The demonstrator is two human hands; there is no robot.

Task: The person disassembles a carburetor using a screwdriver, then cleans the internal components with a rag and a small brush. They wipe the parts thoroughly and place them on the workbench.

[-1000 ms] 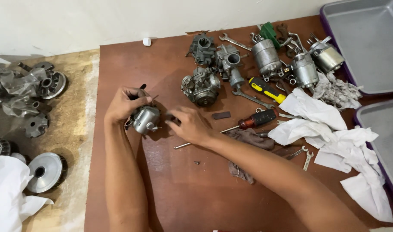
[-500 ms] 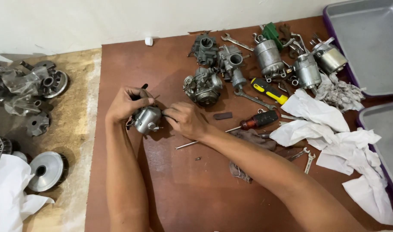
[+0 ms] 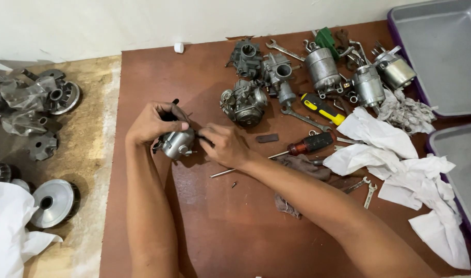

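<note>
My left hand [image 3: 152, 122] grips a small silver metal carburetor part [image 3: 177, 143] just above the brown table [image 3: 204, 216]. My right hand [image 3: 226, 145] pinches a thin dark tool against the right side of that part; what the tool is I cannot tell. A red-and-black screwdriver [image 3: 303, 146] lies just right of my right wrist, its shaft pointing toward me. A grey carburetor [image 3: 244, 102] sits beyond my right hand.
More carburetors [image 3: 247, 56], cylindrical motor parts [image 3: 323, 69], wrenches and a yellow-handled screwdriver [image 3: 322, 107] crowd the table's far right. White rags [image 3: 400, 164] lie at right beside grey trays [image 3: 441, 56]. Metal pulleys and engine parts [image 3: 52, 203] rest on the floor at left.
Both hands stay on the silver part; my right hand's fingers have shifted slightly at its side. Nothing else has moved.
</note>
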